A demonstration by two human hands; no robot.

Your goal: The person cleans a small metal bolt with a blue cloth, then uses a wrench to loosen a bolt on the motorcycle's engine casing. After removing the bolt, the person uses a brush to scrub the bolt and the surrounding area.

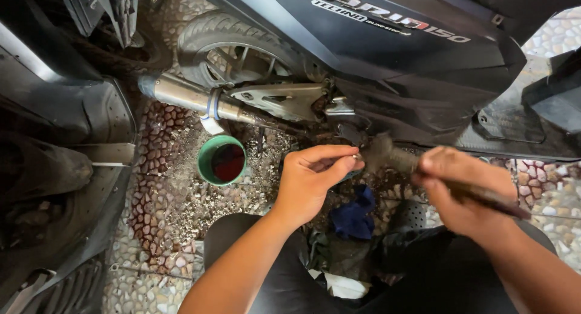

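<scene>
My left hand pinches a small metal part between thumb and fingers, just below the dark scooter body. My right hand grips the handle of a brush, blurred by motion, whose bristles touch the small part. Both hands hover above my dark-trousered knees and a blue rag on the ground.
A green cup of dark liquid stands on the pebbled floor left of my hands. Behind it are the rear wheel and silver exhaust pipe. Another vehicle's dark bodywork fills the left side.
</scene>
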